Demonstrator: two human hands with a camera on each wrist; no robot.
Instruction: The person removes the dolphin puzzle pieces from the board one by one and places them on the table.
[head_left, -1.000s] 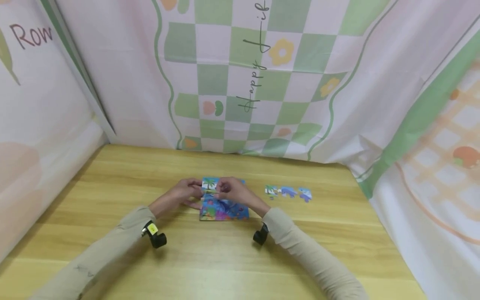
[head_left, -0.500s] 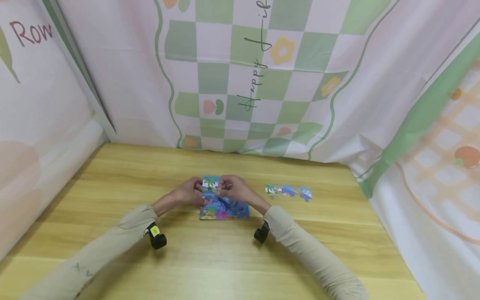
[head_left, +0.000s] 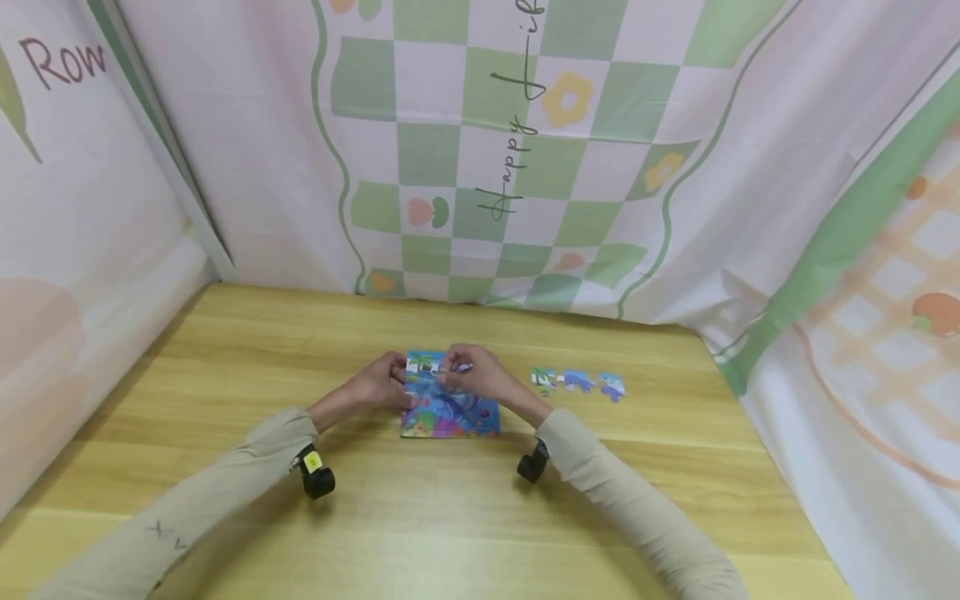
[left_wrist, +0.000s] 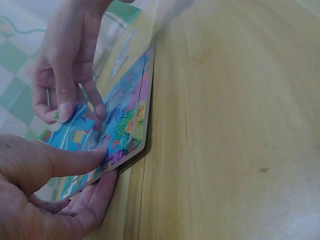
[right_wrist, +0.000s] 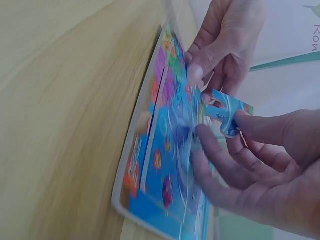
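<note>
A colourful sea-scene jigsaw puzzle (head_left: 450,423) lies in its flat tray at the middle of the table. My left hand (head_left: 378,382) grips the tray's left edge; in the left wrist view, its thumb lies on top and its fingers reach underneath. Over the puzzle's upper part, my right hand (head_left: 476,372) pinches a blue puzzle piece (right_wrist: 230,112) between thumb and fingers. That piece is tilted up off the picture, close over it. In the right wrist view, other right-hand fingertips lie right at the puzzle's surface.
Right of the tray, several loose pieces lie in a row: a palm-tree piece (head_left: 543,380), a purple-blue piece (head_left: 577,382) and a light-blue one (head_left: 612,387). Patterned cloth (head_left: 495,167) hangs behind the wooden table (head_left: 420,533) and on both sides.
My right hand has shifted slightly right and away from the left hand, with the piece in its pinch. The left hand's fingers have drawn in at the tray's edge.
</note>
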